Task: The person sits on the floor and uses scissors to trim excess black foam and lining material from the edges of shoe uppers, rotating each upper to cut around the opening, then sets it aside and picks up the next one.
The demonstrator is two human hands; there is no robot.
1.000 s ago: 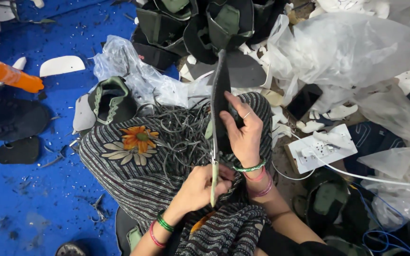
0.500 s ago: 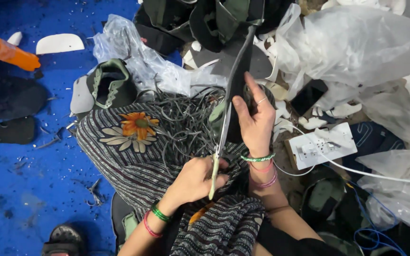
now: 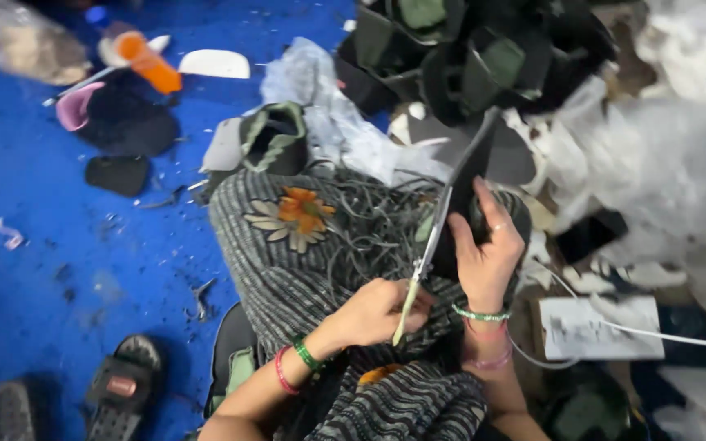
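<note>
My left hand (image 3: 373, 310) is closed around the pale green handles of a pair of scissors (image 3: 425, 263), whose blades point up along the edge of a black sheet piece (image 3: 471, 163). My right hand (image 3: 488, 249) grips that black piece from the right and holds it upright, leaning right, over my lap. The lap is covered by a grey striped cloth with an orange flower (image 3: 288, 212). Several thin dark trimmed strips (image 3: 369, 224) lie on it. Both wrists wear green and pink bangles.
A heap of black and green shoe uppers (image 3: 467, 49) lies ahead, with one more upper (image 3: 267, 135) to the left. Crumpled clear plastic bags (image 3: 672, 171) fill the right. An orange bottle (image 3: 149, 61), a white insole (image 3: 214, 64) and sandals (image 3: 120, 384) rest on the blue floor (image 3: 59, 245). A white cable (image 3: 680, 336) crosses a white card.
The black piece has tilted further to the right in my right hand. The scissors have followed its edge, and the view has shifted slightly.
</note>
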